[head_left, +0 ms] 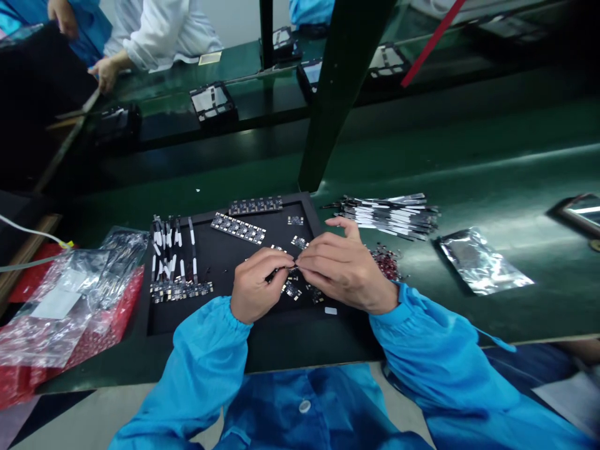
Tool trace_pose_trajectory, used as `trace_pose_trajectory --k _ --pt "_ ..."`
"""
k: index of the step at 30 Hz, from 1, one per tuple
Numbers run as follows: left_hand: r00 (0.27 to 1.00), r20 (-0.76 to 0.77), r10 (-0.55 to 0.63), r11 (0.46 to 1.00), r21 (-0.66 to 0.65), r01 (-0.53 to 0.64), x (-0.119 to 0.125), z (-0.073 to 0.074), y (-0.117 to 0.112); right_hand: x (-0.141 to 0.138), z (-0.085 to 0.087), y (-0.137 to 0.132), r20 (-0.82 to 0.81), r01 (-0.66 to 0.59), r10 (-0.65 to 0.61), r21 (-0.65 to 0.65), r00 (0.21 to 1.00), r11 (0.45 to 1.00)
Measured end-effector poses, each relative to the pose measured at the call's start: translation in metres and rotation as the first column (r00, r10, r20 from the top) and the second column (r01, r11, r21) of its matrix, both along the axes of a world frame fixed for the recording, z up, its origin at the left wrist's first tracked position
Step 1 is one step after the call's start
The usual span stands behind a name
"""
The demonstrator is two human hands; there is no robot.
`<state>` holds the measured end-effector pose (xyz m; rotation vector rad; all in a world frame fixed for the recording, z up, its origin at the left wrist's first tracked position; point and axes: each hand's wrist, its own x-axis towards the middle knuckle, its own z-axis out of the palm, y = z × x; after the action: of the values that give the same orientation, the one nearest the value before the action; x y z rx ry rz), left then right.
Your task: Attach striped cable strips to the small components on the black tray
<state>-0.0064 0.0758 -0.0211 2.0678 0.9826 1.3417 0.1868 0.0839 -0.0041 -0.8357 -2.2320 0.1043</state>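
My left hand and my right hand meet over a black tray, fingertips pinched together. A small part sits between them, mostly hidden; it looks like one of the little circuit boards. Loose small circuit boards lie in the tray below and around my fingers. Behind my left hand, a panel of joined circuit boards rests at a slant, and a second panel lies on the tray's back rim. At the tray's left are boards with black-and-white strips attached, above a row of boards.
Right of the tray lie a bundle of flat strips, a pile of tiny dark-red parts and a silver bag. Plastic bags cover the left. A green post rises behind; beyond it, co-workers and black trays.
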Motion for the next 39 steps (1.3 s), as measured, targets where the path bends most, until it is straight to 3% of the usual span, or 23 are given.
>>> trace_pose_trajectory --k 2,4,6,8,10,12,15,18,20,24,29,31,34,39 --pt "0.998 0.052 0.025 0.998 -0.057 -0.022 -0.001 0.002 0.001 0.004 0.007 -0.002 -0.009 -0.003 0.003 0.019 1.000 1.000" --pt "0.978 0.183 0.100 0.977 -0.206 -0.061 -0.005 0.004 0.003 0.015 0.017 -0.004 -0.054 0.056 -0.054 0.028 0.997 0.998" --pt "0.912 0.374 0.171 0.927 -0.373 -0.021 -0.010 0.008 0.008 0.031 0.026 -0.005 -0.154 0.209 -0.201 0.041 0.967 0.977" --pt "0.803 0.564 0.192 0.887 -0.449 0.104 -0.016 0.014 0.013 0.052 0.030 -0.003 -0.222 0.397 -0.388 -0.003 0.895 0.918" --pt "0.711 0.675 0.197 0.859 -0.468 0.207 -0.022 0.021 0.017 0.072 0.024 0.001 -0.123 0.502 -0.515 -0.121 0.848 0.856" --pt "0.674 0.708 0.212 0.826 -0.498 0.264 -0.027 0.029 0.018 0.087 0.009 0.008 0.129 0.522 -0.507 -0.274 0.852 0.808" --pt "0.709 0.671 0.215 0.737 -0.588 0.334 -0.029 0.037 0.017 0.098 -0.015 0.017 0.410 0.542 -0.377 -0.442 0.831 0.715" --pt "0.798 0.566 0.208 0.614 -0.711 0.344 -0.026 0.038 0.016 0.098 -0.030 0.022 0.465 0.545 -0.323 -0.497 0.824 0.675" --pt "0.835 0.506 0.214 0.585 -0.751 0.306 -0.023 0.035 0.016 0.097 -0.035 0.025 0.483 0.544 -0.303 -0.504 0.821 0.671" --pt "0.900 0.409 0.152 0.650 -0.728 0.220 -0.023 0.036 0.014 0.097 -0.043 0.030 0.531 0.549 -0.264 -0.499 0.805 0.671" --pt "0.973 0.173 0.150 0.869 -0.493 -0.046 -0.029 0.065 0.003 0.096 -0.049 0.029 0.521 0.523 -0.270 -0.433 0.810 0.735" --pt "0.978 0.123 0.168 0.913 -0.394 -0.107 -0.030 0.074 0.001 0.097 -0.047 0.027 0.450 0.483 -0.284 -0.425 0.846 0.765" --pt "0.995 0.009 0.097 0.916 -0.391 -0.086 -0.031 0.073 0.004 0.102 -0.041 0.026 0.292 0.412 -0.304 -0.459 0.907 0.787" --pt "0.985 -0.161 -0.060 0.847 -0.531 -0.036 -0.029 0.045 0.017 0.105 -0.032 0.024 0.104 0.362 -0.370 -0.563 0.923 0.743"
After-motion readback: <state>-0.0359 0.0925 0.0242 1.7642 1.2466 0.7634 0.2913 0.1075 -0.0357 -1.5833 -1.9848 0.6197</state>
